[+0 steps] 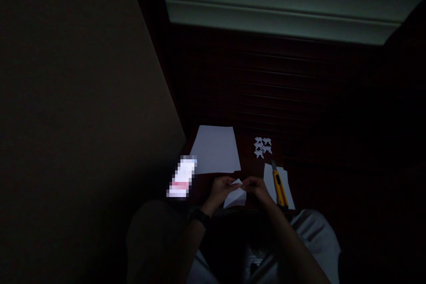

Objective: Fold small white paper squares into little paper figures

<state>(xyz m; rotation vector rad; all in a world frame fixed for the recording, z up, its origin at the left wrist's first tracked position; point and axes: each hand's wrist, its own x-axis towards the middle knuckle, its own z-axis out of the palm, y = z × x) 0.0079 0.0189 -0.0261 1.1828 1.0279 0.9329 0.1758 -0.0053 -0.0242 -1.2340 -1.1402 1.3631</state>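
Left hand [222,187] and right hand [255,185]: fingers of both pinched on a small white paper piece [235,195]. Beside, on dark surface [248,166]: yellow utility knife [279,185], folded paper shapes [262,147], paper sheets [216,148].

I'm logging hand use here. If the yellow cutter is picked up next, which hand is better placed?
Likely the right hand: the yellow cutter lies beside it on a white sheet, while the left hand sits across the folded paper. Both hands grip that paper.
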